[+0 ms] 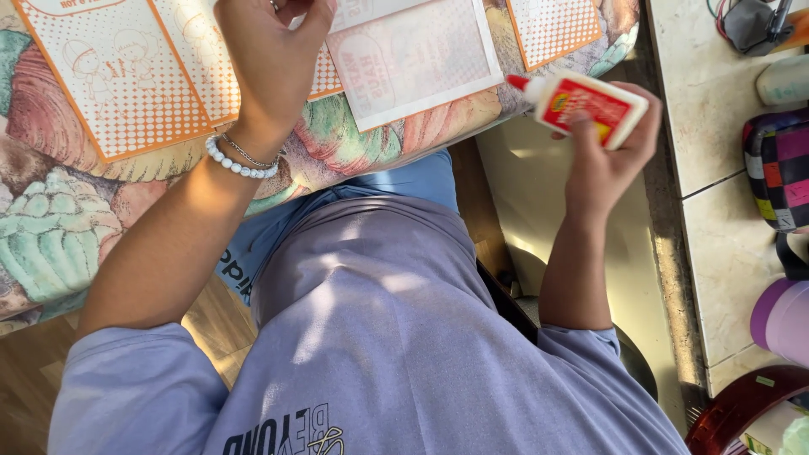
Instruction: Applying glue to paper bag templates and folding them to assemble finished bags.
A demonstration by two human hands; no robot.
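My right hand [602, 160] is shut on a white glue bottle [590, 103] with a red and yellow label. It holds the bottle in the air beside the table's edge, red nozzle pointing left towards the papers. My left hand [270, 59], with a bead bracelet on the wrist, rests on orange dotted paper sheets [126, 76] on the table. Its fingertips lie next to a pale pink sheet [417, 59] and run off the top edge, so their grip is hidden.
The table wears a cloth printed with shells [50, 236]. On the right, a tiled counter [716, 253] carries a checked bag [779, 164], a purple cup [779, 320] and a dark red round rim [742, 404]. Wooden floor shows below the table.
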